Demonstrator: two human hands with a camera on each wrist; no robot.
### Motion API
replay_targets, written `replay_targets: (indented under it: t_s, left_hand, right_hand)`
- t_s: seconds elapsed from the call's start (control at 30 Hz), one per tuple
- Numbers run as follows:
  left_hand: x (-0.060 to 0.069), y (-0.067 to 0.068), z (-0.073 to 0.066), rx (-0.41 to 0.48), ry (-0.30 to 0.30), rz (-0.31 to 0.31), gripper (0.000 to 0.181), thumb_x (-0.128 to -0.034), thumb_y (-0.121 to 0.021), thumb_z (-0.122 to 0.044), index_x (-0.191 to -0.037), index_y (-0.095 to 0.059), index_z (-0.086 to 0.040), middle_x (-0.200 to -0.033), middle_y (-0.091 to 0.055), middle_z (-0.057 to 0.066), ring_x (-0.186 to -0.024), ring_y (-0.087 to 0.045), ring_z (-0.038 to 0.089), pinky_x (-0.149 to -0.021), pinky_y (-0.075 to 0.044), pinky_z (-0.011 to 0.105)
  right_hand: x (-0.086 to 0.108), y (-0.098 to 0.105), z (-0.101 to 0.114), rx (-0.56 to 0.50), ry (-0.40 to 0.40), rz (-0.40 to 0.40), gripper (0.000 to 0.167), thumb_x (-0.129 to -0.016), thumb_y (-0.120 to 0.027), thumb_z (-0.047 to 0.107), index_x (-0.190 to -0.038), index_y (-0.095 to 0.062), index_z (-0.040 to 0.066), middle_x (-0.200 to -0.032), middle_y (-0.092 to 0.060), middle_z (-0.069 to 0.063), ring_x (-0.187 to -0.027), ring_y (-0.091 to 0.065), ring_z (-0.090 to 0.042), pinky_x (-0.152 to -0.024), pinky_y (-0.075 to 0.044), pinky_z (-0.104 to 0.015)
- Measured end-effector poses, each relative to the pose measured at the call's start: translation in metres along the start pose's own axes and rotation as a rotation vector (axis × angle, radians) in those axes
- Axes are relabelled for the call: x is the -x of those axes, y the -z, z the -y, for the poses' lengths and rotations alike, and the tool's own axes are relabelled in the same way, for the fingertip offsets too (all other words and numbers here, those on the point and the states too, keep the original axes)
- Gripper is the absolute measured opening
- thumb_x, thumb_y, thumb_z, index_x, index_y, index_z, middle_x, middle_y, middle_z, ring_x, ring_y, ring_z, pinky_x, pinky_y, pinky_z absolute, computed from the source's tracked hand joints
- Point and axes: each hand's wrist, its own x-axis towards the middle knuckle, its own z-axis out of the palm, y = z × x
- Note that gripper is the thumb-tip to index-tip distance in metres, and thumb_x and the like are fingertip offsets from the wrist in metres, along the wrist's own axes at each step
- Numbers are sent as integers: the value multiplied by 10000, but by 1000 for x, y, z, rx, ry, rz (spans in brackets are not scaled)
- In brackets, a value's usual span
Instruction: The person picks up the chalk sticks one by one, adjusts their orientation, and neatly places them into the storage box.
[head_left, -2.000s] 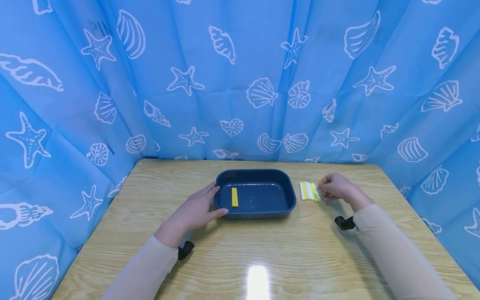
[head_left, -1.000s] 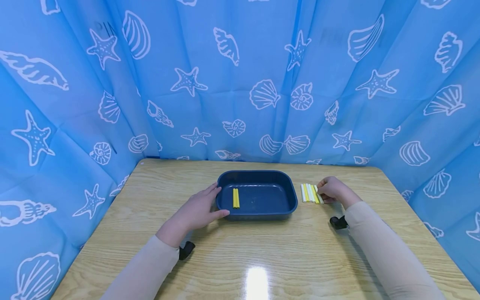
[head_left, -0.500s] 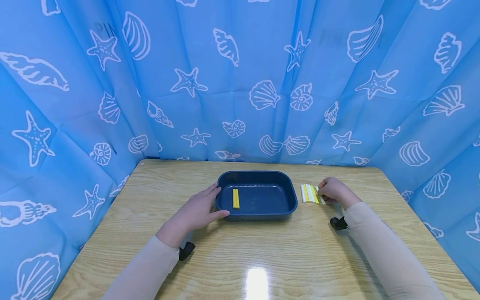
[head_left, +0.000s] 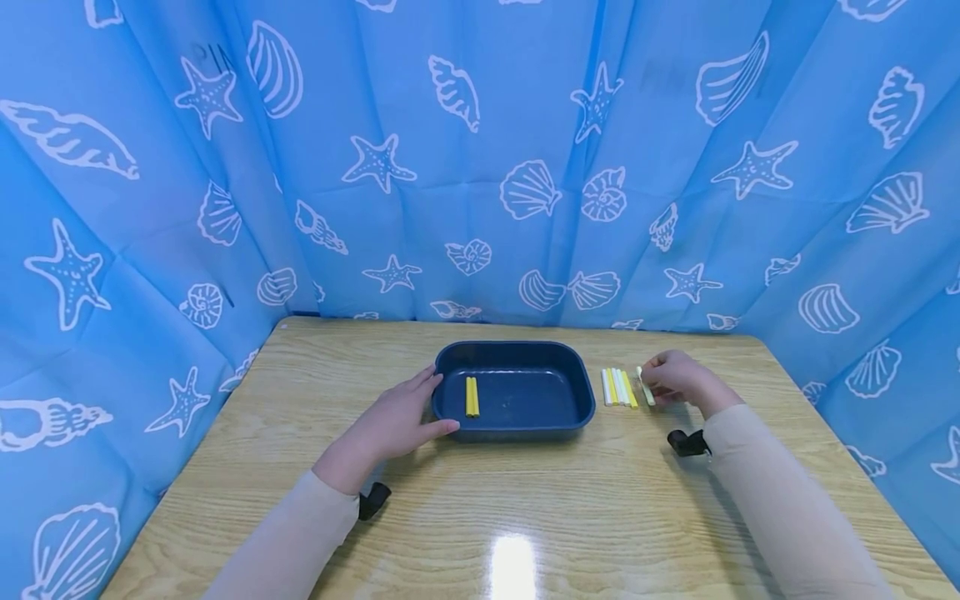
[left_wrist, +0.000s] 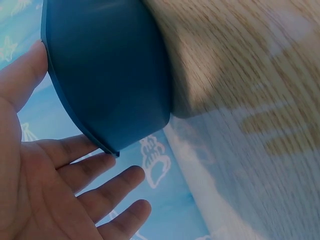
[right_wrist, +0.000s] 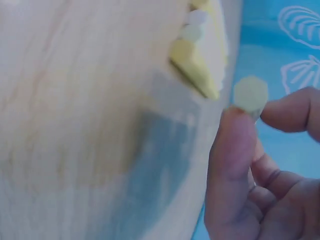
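A dark blue rectangular tray (head_left: 525,432) stands on the table, with two yellow chalk sticks (head_left: 472,397) lying side by side near its left end. My left hand (head_left: 401,417) rests at the tray's left end, fingers extended and spread, thumb and fingertips touching the rim (left_wrist: 75,117). To the right of the tray lies a row of white and yellow chalk sticks (head_left: 618,387). Just right of that row, my right hand (head_left: 675,382) pinches a pale yellow-green chalk stick (head_left: 646,388) between thumb and finger. Its many-sided end (right_wrist: 251,93) shows in the right wrist view.
The wood-grain table (head_left: 450,508) spreads around the tray. A blue curtain (head_left: 480,217) printed with shells and starfish hangs behind the table and along its sides. A black wrist device (head_left: 686,443) sits under the right sleeve.
My right hand has drawn the pale chalk stick away from the right end of the row, leaving a small gap. The left hand and tray stay in place.
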Motion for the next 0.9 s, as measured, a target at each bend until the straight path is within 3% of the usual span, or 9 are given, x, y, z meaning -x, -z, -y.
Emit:
replay_targets:
  t_s: [0.2, 0.57, 0.9]
  left_hand:
    - [0, 1, 0, -4, 5, -1, 854, -936, -653, -526, -1554, -340, -27, -1635, -239, 163, -1451, -324, 390, -1151, -319, 552]
    - [0, 0, 1, 1, 3, -3, 854, -935, -653, -529, -1554, -342, -30, -1636, -238, 160, -1450, -328, 386, -1150, -319, 555]
    - [0, 0, 0, -2, 3, -3, 857, -935, -650, -535, -1554, -341, -30, -1638, -233, 155, -1453, -323, 384, -1152, -318, 552]
  right_hand:
    - [8, 4, 12, -56, 35, 50, 482, -1000, -531, 104, -1391, -382, -136, -1112, -550, -130, -911, -607, -199, -808, -579, -365]
    - [24, 5, 44, -246, 70, 146, 467, -1004, -530, 107, -1406, -357, -54, -1010, -551, -28, -845, -589, -126, -754, -576, -265]
    - [34, -7, 79, -379, 88, 224, 259, -995, -536, 73, -1236, -444, 49, -976, -540, -22, -857, -581, -124, -730, -570, -220]
